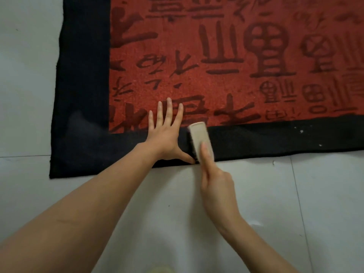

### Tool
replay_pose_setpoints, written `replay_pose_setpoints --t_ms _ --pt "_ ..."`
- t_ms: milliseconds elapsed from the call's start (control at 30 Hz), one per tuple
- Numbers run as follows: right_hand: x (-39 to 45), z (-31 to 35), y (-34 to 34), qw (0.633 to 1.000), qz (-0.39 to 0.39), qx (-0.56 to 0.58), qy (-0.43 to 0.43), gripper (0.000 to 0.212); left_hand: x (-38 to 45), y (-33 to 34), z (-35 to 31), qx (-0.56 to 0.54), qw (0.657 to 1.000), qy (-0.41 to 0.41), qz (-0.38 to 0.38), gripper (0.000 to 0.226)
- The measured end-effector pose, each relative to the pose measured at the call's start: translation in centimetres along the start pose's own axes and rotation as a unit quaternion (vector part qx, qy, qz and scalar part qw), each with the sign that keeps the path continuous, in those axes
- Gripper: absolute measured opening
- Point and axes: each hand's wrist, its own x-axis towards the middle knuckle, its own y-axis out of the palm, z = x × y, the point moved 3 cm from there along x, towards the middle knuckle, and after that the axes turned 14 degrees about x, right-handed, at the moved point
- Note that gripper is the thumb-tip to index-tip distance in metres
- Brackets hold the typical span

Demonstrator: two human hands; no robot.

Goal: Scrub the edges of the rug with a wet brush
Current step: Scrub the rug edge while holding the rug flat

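Two bare hands over the near edge of a red rug [226, 75] with dark characters and a black border [275, 138], laid on a pale tiled floor [177, 203]. Left hand [167, 134] flat, fingers spread, palm on the border, fingertips on the red field, thumb at the rug's edge. Right hand [216, 184] closed around a beige scrub brush [200, 139], index finger extended along its back; brush lies across the border, just right of the left hand. White specks [301, 132] on the border farther right.
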Motion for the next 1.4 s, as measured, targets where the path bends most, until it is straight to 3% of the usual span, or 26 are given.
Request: replay_pose_setpoints --t_ms 67,133,200,267,367,433,533,667,733,800,900,967,1100,1167,1267,1300,1333,1400 --pt "1.0 -0.6 -0.6 0.992 0.069 -0.096 -0.043 0.071 0.1 -0.3 -0.2 0.01 1.0 -0.004 0.019 0.156" --pt "4.1 -1.4 -3.3 0.987 0.043 -0.152 -0.011 0.065 0.2 -0.5 -0.5 0.019 0.999 -0.01 0.034 0.158" --pt "5.6 -1.0 -3.7 0.996 -0.036 -0.085 0.017 0.056 0.2 -0.7 -0.5 0.023 0.999 -0.02 0.039 0.159" --pt "3.8 0.4 -0.9 0.999 -0.019 -0.04 -0.008 0.055 0.1 -0.8 -0.5 0.018 0.999 -0.019 0.042 0.158" --pt "2.5 0.1 -0.7 0.992 0.054 -0.101 -0.058 0.059 0.1 -0.7 -0.3 0.02 0.999 -0.018 0.038 0.158" --pt "6.0 -1.2 -4.1 0.984 0.017 -0.178 -0.014 0.056 -0.1 -0.7 -0.3 0.026 0.999 -0.025 0.034 0.158" --pt "6.8 -0.4 -3.9 0.993 -0.046 -0.111 0.005 0.05 -0.3 -0.7 -0.5 0.016 0.999 -0.025 0.026 0.157" --pt "3.1 -0.5 -1.5 0.987 0.065 -0.111 -0.094 0.053 -0.6 -0.6 -0.1 0.003 1.0 -0.021 0.004 0.155" --pt "5.5 -1.8 -4.1 0.981 0.042 -0.179 -0.065 0.054 -0.7 -0.4 -0.3 0.004 1.0 -0.026 -0.002 0.155" --pt "6.8 -1.5 -4.1 0.987 -0.017 -0.157 -0.04 0.052 -0.7 -0.5 -0.4 -0.002 1.0 -0.029 -0.007 0.155" --pt "4.3 0.3 -0.4 0.992 0.032 -0.079 -0.096 0.05 -1.3 -0.3 0.1 -0.019 0.999 -0.028 -0.024 0.154" --pt "4.5 0.4 -1.7 0.986 0.07 -0.077 -0.132 0.047 -2.1 0.3 0.9 -0.032 0.998 -0.046 -0.03 0.152" --pt "10.3 0.0 -6.1 0.988 -0.029 -0.129 -0.082 0.044 -4.2 2.2 2.8 -0.056 0.992 -0.099 -0.05 0.15" --pt "8.8 0.0 -4.5 0.977 0.023 -0.163 -0.134 0.046 -4.8 2.9 3.4 -0.06 0.993 -0.08 -0.062 0.147" --pt "3.6 0.1 -3.8 0.919 0.276 -0.202 -0.194 0.045 -5.7 2.6 4.9 -0.12 0.99 -0.026 -0.064 0.127" --pt "3.2 0.4 -4.4 0.902 0.313 -0.217 -0.2 0.042 -6.1 2.5 5.5 -0.165 0.984 -0.007 -0.063 0.113" --pt "4.0 0.6 -4.9 0.904 0.297 -0.227 -0.208 0.041 -6.5 2.3 6.2 -0.218 0.974 0.002 -0.068 0.099" --pt "7.2 0.6 -5.7 0.956 0.163 -0.167 -0.18 0.044 -7.1 2.4 7.2 -0.281 0.954 -0.025 -0.104 0.078"
